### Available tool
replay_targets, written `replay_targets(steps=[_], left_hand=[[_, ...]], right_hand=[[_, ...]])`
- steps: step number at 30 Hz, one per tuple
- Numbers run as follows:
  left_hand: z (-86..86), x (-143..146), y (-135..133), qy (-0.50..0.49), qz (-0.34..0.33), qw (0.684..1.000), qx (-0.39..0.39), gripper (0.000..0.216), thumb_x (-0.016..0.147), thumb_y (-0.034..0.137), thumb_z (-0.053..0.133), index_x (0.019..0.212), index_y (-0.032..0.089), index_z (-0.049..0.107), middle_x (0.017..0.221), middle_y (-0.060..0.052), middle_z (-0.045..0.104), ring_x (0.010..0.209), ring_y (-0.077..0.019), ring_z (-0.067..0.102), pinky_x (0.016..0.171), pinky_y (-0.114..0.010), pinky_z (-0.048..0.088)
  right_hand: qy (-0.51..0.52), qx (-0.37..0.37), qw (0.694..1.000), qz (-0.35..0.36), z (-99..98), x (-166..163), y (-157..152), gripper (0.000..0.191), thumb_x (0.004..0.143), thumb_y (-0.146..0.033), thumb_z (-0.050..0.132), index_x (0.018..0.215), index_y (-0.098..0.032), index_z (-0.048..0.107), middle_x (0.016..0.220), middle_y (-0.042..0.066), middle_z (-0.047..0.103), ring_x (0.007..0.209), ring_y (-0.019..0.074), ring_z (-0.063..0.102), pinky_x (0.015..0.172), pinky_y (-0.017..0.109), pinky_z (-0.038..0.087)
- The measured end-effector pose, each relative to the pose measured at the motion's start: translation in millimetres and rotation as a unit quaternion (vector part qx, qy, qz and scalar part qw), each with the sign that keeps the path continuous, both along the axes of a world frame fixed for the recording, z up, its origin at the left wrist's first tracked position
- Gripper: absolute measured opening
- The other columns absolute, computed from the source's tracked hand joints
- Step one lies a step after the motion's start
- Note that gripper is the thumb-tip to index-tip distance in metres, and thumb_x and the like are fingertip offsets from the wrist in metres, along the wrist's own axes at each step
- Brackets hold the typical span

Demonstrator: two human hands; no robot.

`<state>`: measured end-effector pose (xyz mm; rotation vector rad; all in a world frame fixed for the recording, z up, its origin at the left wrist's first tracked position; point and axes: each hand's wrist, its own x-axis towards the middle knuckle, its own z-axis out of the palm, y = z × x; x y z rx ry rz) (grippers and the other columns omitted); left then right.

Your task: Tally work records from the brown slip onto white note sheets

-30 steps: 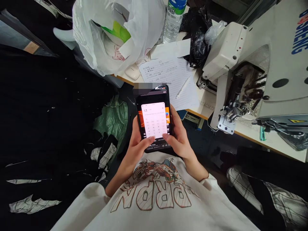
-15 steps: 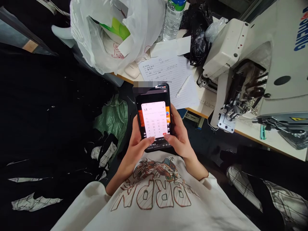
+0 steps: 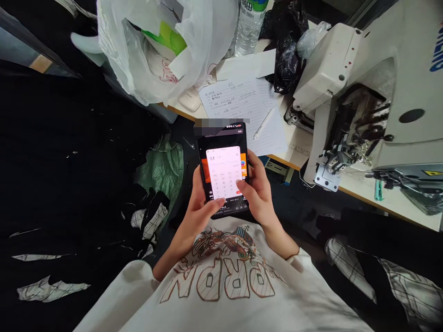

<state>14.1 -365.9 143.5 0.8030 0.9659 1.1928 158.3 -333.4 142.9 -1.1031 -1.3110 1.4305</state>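
A smartphone (image 3: pixel 224 166) is held upright between both hands, above my lap and just short of the table edge. A calculator window with a keypad glows on its screen. My left hand (image 3: pixel 200 203) grips the phone's left side, its thumb over the bottom of the keypad. Around the right side wraps my right hand (image 3: pixel 259 191), with its thumb on the right part of the keypad. The fingers behind the phone are hidden. Beyond the phone lie sheets of handwritten paper (image 3: pixel 230 99), with a white pen (image 3: pixel 264 123) resting on them.
A white plastic bag (image 3: pixel 204 41) stands at the back left, beside a water bottle (image 3: pixel 248 27) and a black plastic bag (image 3: pixel 286 60). To the right is a sewing machine (image 3: pixel 377 92). Dark fabric (image 3: pixel 69 175) fills the left side, near a green sack (image 3: pixel 161 166).
My right thumb has moved up from the red key at the keypad's lower right. The phone has shifted slightly to the right in view. Both hands keep their hold.
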Motion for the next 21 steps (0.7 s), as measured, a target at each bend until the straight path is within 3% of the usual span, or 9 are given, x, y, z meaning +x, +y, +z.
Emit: replay_targets(steps=[7,13,21], left_hand=[[3.0,1,0,0.018,0.013,1.0,-0.003,0.066,0.086,0.028,0.07,0.144,0.038,0.041,0.144,-0.003,0.058,0.131,-0.0313,0.059,0.11,-0.051,0.052],[2.7,0,2,0.063,0.019,0.998,0.014,0.065,0.088,0.032,0.072,0.144,0.042,0.042,0.14,0.0,0.06,0.131,-0.0301,0.059,0.107,-0.05,0.055],[13.9,4,-1,0.033,0.053,0.998,-0.015,0.06,0.088,0.027,0.071,0.141,0.035,0.044,0.138,-0.003,0.062,0.125,-0.0268,0.062,0.106,-0.044,0.056]], right_hand=[[-0.019,0.016,1.0,-0.007,-4.4,2,0,0.069,0.092,-0.059,0.05,0.152,-0.034,0.026,0.157,0.004,0.046,0.139,0.0276,0.051,0.107,0.051,0.054],[-0.037,0.088,0.995,0.039,-0.6,7,1,0.075,0.091,-0.047,0.054,0.156,-0.034,0.02,0.165,0.002,0.034,0.15,0.0261,0.039,0.123,0.051,0.04],[-0.096,0.115,0.986,0.073,3.8,8,3,0.085,0.091,-0.044,0.055,0.16,-0.032,0.008,0.171,0.002,0.018,0.158,0.0246,0.022,0.131,0.052,0.023]])
